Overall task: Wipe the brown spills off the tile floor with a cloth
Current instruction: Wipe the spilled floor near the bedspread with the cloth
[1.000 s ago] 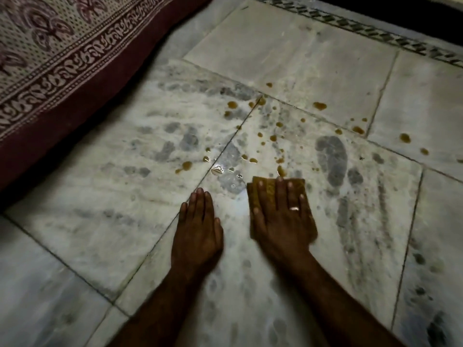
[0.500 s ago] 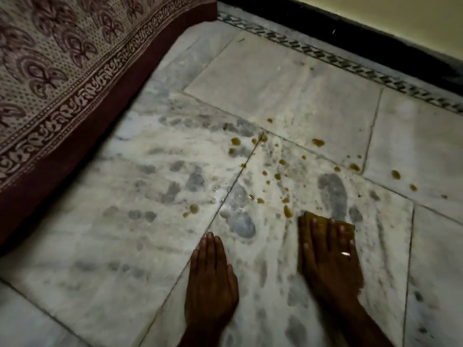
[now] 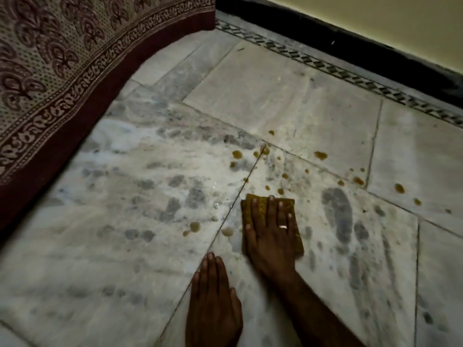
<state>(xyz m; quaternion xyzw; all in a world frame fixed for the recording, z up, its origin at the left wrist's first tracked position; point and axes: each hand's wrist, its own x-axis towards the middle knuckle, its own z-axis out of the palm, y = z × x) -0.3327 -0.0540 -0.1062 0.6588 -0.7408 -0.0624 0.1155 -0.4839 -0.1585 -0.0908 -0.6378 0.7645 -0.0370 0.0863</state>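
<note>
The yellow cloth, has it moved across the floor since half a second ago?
Yes. The yellow cloth under the right hand has slid left, from beside the dark footprint-shaped patch toward the diagonal tile joint.

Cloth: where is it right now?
Head view, centre: the yellow cloth lies flat on the tile floor under the right hand, just right of a grout line.

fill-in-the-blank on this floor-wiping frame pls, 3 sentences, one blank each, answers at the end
1. The right hand presses flat on a folded ____-coloured cloth.
2. The left hand lies flat on the tile floor, holding ____.
3. A ring shows on a finger of the ____ hand.

Missing words: yellow; nothing; right
</note>
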